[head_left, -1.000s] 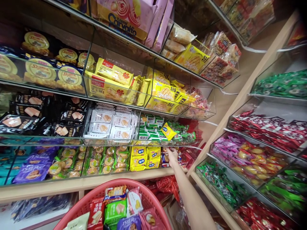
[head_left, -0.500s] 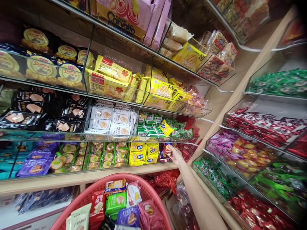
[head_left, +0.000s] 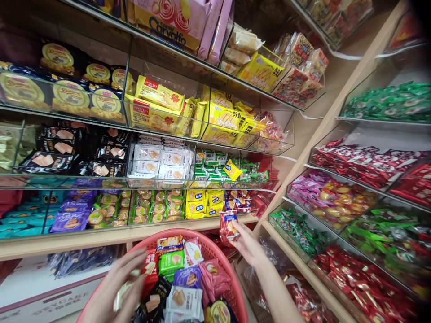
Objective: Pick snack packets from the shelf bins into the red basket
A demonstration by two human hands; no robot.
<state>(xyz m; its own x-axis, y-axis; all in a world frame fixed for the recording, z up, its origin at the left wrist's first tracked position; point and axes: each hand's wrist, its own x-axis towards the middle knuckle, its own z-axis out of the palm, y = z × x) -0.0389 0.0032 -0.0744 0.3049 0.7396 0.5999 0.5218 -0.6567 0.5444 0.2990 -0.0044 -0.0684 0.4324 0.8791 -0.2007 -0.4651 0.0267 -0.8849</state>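
My right hand [head_left: 248, 243] holds a small red snack packet [head_left: 228, 226] just above the far rim of a red plastic basket [head_left: 225, 255]. The basket is full of mixed snack packets in green, purple, pink, white and black. My left hand [head_left: 116, 290] is at the basket's near left side, fingers spread over the packets there and touching them; a pale packet lies under its fingers. Behind the right hand is the clear shelf bin of matching red packets [head_left: 239, 204].
Clear acrylic bins on wooden shelves [head_left: 188, 223] hold yellow, green, white, black and purple biscuit packs. A second shelf unit on the right [head_left: 353, 202] holds red, green and purple wrapped sweets. A white carton [head_left: 37, 291] stands on the floor at lower left.
My right hand pulled back from the lower shelf bin with a red packet and moved down toward the basket. My left hand came into view over the basket's left side.
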